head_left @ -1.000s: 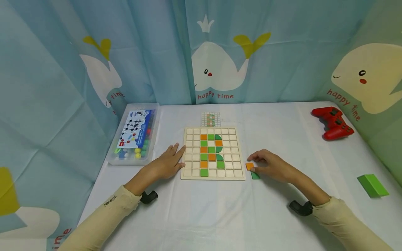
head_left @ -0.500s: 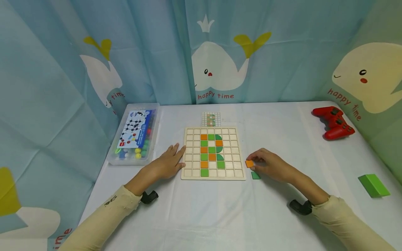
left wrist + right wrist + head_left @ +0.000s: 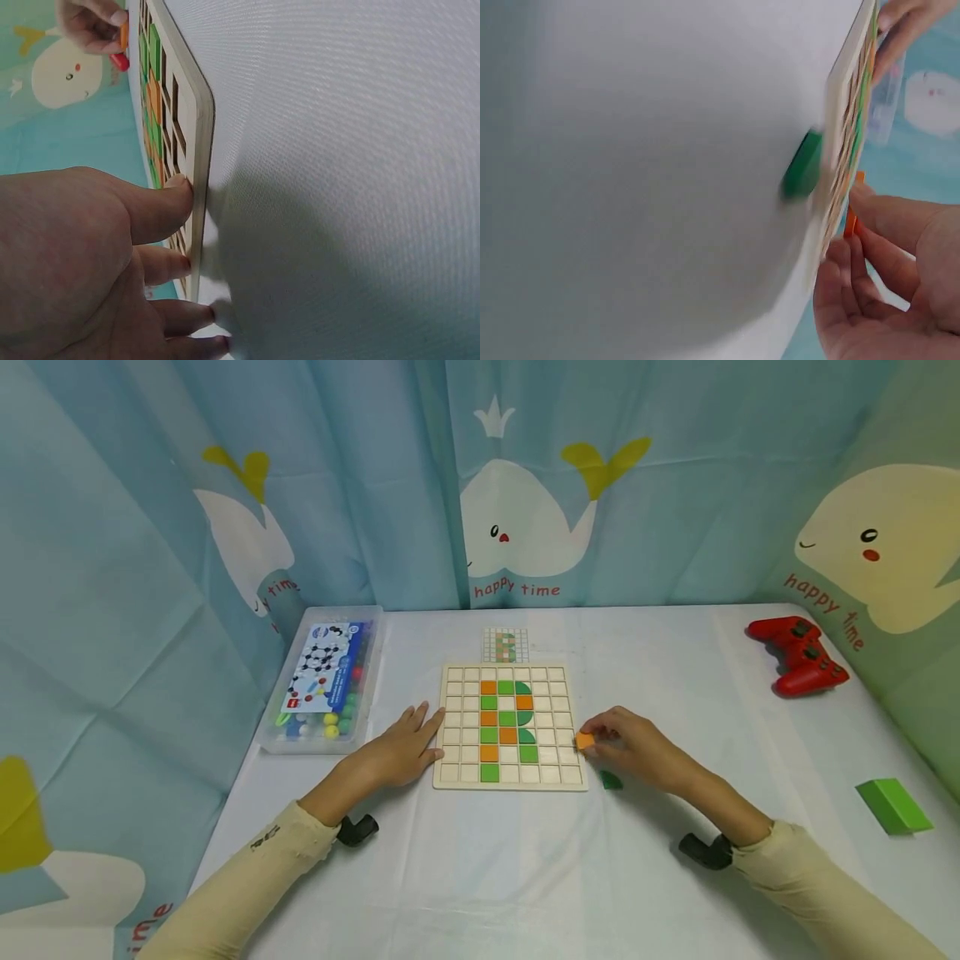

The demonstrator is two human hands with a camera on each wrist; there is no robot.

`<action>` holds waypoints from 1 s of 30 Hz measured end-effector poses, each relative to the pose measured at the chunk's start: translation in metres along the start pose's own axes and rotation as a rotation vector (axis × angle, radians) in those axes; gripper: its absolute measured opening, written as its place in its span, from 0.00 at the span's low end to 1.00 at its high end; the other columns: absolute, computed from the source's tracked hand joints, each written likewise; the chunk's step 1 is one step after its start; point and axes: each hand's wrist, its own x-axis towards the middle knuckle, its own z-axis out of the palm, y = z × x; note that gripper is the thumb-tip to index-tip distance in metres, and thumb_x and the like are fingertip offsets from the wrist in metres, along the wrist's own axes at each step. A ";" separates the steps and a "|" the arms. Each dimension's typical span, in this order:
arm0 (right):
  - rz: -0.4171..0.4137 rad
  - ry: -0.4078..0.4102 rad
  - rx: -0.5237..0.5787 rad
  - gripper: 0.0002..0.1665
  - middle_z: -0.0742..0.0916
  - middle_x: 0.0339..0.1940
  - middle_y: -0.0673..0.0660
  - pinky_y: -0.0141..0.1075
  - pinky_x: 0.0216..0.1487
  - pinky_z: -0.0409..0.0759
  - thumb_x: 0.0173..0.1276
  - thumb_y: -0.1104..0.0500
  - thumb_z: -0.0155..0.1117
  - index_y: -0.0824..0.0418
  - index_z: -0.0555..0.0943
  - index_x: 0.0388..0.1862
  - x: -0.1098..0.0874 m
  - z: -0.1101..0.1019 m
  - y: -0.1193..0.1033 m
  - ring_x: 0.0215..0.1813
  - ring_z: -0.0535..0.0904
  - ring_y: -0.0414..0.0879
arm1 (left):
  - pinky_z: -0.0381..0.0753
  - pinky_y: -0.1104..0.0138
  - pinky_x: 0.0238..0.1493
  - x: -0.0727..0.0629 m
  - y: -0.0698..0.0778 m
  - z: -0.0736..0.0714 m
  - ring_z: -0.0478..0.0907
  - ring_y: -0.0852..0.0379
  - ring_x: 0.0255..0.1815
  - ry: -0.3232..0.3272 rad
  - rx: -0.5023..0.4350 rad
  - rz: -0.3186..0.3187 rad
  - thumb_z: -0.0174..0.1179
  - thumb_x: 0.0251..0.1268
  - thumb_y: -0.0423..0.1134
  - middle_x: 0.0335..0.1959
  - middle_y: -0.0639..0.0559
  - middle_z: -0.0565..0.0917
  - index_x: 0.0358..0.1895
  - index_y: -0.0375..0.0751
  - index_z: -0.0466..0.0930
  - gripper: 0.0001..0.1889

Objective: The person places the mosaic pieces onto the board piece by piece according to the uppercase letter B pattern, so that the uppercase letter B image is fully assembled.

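Observation:
A wooden grid board lies on the table, with orange and green tiles set in its cells in the shape of a letter R. My left hand is spread at the board's left edge, its thumb and fingertips touching the rim. Between thumb and fingers my right hand pinches an orange square tile, held at the board's right edge. In the right wrist view the orange tile is partly covered by the thumb. A dark green tile with a curved side lies on the cloth under the right hand.
Behind the board lies a small pattern card. A clear plastic box of coloured balls stands at the left. A red game controller and a green block sit at the right. Patterned curtains surround the white table.
My right hand has lifted the orange tile off the cloth and carried it left toward the board, moving apart from the green tile. The left hand has stayed in place.

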 end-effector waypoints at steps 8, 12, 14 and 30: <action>-0.026 -0.042 0.020 0.14 0.84 0.47 0.55 0.37 0.48 0.81 0.71 0.65 0.72 0.65 0.86 0.54 0.021 0.032 -0.041 0.46 0.77 0.46 | 0.48 0.42 0.85 0.001 -0.001 0.000 0.38 0.33 0.88 0.003 0.009 -0.005 0.47 0.87 0.52 0.88 0.35 0.41 0.88 0.43 0.42 0.38; -0.098 -0.056 0.009 0.14 0.84 0.47 0.54 0.35 0.47 0.81 0.70 0.64 0.74 0.64 0.85 0.53 0.026 0.048 -0.054 0.46 0.77 0.45 | 0.47 0.43 0.85 0.001 -0.001 0.001 0.38 0.33 0.88 0.004 0.002 0.002 0.47 0.87 0.51 0.88 0.35 0.41 0.88 0.43 0.42 0.38; -0.123 -0.049 0.003 0.13 0.84 0.47 0.54 0.36 0.49 0.82 0.70 0.64 0.74 0.63 0.85 0.51 0.027 0.054 -0.058 0.47 0.79 0.46 | 0.47 0.43 0.85 0.001 -0.001 0.001 0.38 0.33 0.88 0.005 -0.001 0.005 0.47 0.87 0.51 0.88 0.35 0.41 0.88 0.43 0.42 0.38; -0.239 -0.043 -0.072 0.06 0.86 0.43 0.52 0.34 0.50 0.85 0.68 0.69 0.75 0.62 0.88 0.41 0.027 0.071 -0.076 0.45 0.81 0.44 | 0.48 0.43 0.85 0.001 0.001 0.000 0.38 0.33 0.88 0.000 0.010 0.000 0.47 0.87 0.52 0.88 0.35 0.42 0.88 0.43 0.43 0.38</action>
